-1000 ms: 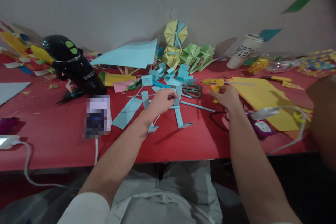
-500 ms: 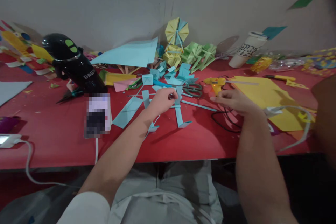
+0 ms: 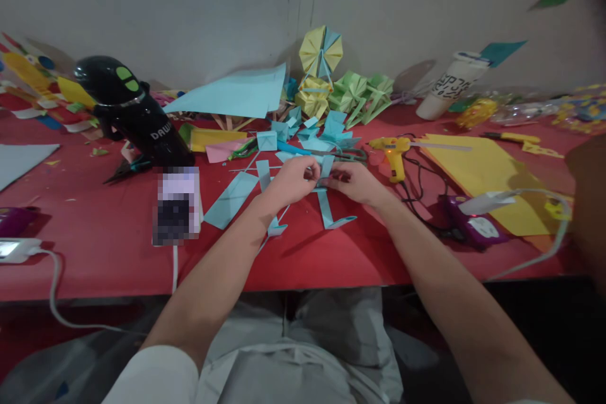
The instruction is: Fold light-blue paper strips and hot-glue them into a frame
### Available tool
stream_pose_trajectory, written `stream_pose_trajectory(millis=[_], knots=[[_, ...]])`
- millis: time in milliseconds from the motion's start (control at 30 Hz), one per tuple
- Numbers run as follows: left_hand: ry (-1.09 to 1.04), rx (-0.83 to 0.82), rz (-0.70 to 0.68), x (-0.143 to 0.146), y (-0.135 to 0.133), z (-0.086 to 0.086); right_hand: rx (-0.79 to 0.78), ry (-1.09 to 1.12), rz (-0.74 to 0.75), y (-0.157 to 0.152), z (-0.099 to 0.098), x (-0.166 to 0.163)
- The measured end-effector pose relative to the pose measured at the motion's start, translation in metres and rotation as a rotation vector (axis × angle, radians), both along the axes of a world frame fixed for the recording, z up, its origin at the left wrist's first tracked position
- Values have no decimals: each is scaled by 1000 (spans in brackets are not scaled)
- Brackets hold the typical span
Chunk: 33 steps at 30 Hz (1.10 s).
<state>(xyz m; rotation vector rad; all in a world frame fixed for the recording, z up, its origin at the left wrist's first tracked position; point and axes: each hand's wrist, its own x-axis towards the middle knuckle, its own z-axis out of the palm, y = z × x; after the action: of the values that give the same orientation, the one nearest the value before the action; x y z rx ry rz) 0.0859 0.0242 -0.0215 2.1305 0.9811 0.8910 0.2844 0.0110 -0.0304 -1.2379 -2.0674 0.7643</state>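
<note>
My left hand (image 3: 291, 180) is closed in a pinch on a light blue folded paper piece (image 3: 326, 202) at the middle of the red table (image 3: 108, 246). My right hand (image 3: 353, 182) meets it from the right, fingers curled onto the same blue paper. Blue strips of that piece hang down toward the table below both hands. A yellow glue gun (image 3: 392, 153) lies on the table just right of my right hand, untouched, with its black cord (image 3: 419, 192) trailing toward me.
A black bottle-shaped device (image 3: 130, 113) lies at the left, with a blurred phone (image 3: 177, 205) in front. Blue, yellow and green folded papers (image 3: 331, 91) pile at the wall. Scissors (image 3: 348, 154), a yellow sheet (image 3: 483, 170), a white cup (image 3: 449, 85) and a purple gadget (image 3: 471, 224) sit right.
My right hand left the glue gun, which now lies on the table, and moved left to join my left hand on the blue paper. The left hand stayed put.
</note>
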Motion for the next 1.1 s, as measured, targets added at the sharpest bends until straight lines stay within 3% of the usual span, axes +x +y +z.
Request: stream_pose_trajectory(millis=[333, 1100], knots=[[365, -48, -43, -16, -11, 7, 5, 41, 39, 0, -1, -1], [387, -49, -41, -15, -13, 13, 19, -14, 24, -2, -5, 6]])
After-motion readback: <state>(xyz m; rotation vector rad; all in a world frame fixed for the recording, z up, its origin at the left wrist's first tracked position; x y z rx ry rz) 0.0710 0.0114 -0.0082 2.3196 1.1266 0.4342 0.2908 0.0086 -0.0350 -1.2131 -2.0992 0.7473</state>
